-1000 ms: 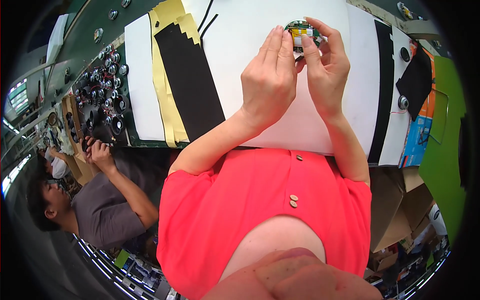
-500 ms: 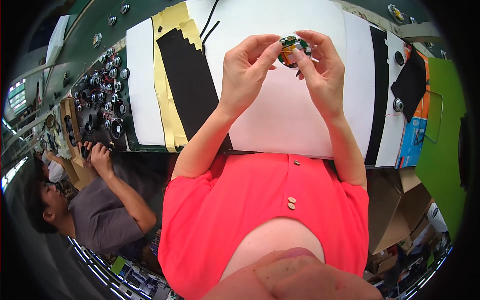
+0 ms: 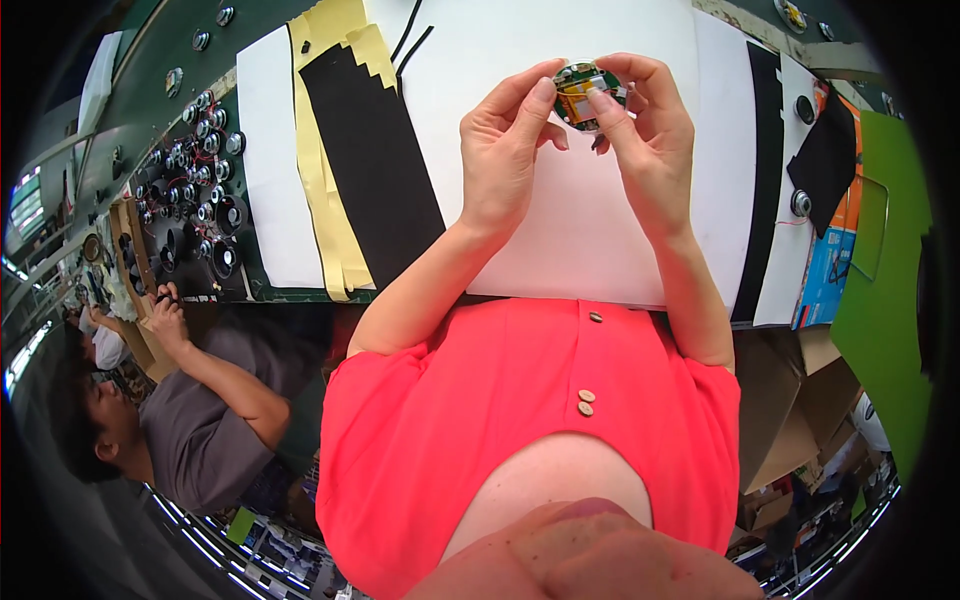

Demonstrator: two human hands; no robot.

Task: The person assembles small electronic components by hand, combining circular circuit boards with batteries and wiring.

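Note:
A round green circuit board (image 3: 576, 98) with yellow tape and a silver-grey part on its face is held up above the white table sheet (image 3: 570, 220). My left hand (image 3: 503, 150) pinches the board's left edge between thumb and fingers. On the opposite side, my right hand (image 3: 652, 140) grips it with fingers behind the rim and the thumb pressed onto its face. The right thumb covers part of the face, and the board's back is hidden.
Left of my arms lie a black sheet (image 3: 370, 160) and yellow paper (image 3: 325, 200). Many small speakers (image 3: 205, 170) crowd the table farther left, beside a co-worker (image 3: 215, 430). At right are a black strip (image 3: 762, 190), a small speaker (image 3: 801, 203) and a green panel (image 3: 885, 240).
Both hands still hold the board at nearly the same place; my left hand sits slightly farther right. The table's left side has shifted a little in view, and the co-worker's hands have moved left.

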